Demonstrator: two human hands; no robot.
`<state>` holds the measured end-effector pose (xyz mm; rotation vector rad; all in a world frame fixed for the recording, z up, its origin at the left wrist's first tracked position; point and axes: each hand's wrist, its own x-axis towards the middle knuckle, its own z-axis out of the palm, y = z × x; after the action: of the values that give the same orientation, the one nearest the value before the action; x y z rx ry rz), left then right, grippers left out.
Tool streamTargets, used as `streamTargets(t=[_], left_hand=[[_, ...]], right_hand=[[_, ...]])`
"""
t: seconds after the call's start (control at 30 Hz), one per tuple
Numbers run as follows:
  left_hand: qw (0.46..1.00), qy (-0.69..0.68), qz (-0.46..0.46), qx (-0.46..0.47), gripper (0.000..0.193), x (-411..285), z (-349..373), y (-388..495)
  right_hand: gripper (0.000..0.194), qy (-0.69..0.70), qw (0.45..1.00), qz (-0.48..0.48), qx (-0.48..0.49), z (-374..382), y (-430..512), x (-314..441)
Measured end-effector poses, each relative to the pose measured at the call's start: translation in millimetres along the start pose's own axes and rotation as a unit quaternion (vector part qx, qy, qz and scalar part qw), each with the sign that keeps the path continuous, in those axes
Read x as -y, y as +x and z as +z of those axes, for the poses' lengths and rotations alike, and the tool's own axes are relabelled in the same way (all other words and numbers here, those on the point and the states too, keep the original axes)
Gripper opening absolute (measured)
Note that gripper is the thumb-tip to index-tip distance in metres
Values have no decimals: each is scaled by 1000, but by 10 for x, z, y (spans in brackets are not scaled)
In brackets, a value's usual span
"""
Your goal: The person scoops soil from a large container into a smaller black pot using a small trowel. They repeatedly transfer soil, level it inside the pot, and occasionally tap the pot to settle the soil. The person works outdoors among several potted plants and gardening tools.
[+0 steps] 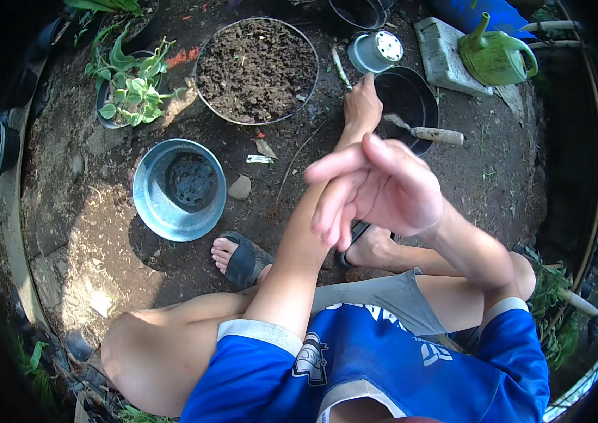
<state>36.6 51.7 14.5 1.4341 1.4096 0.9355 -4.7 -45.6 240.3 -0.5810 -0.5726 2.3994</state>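
My left hand (365,104) reaches forward with its back to me, by the left rim of a wide black pot (432,100). Its fingertips are beside a small whitish plastic pot (366,55) that shows its perforated bottom; whether they grip anything is hidden. Raised over my left forearm, my right hand (383,185) has its palm up and its fingers loosely apart, holding nothing. A hand trowel (439,136) with a worn pale handle rests across the black pot's near rim, blade inward.
Soil fills a large round container (256,71) ahead. A bluish plastic pot (180,190) with a perforated bottom is left, near a stone (239,187). A leafy potted plant (137,95) stands farther left. On the right, a green watering can (494,58) sits on a pale block (439,55).
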Motion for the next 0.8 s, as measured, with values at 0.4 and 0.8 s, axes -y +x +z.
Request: streamTargets(t=[0.4, 0.8], left_hand=[[1000, 11, 28, -7, 39, 91, 76, 56], [999, 43, 0, 5, 37, 53, 71, 69]], right_hand=[[48, -30, 861, -148, 486, 1179, 844, -344], [32, -478, 854, 22, 202, 197, 321, 37]])
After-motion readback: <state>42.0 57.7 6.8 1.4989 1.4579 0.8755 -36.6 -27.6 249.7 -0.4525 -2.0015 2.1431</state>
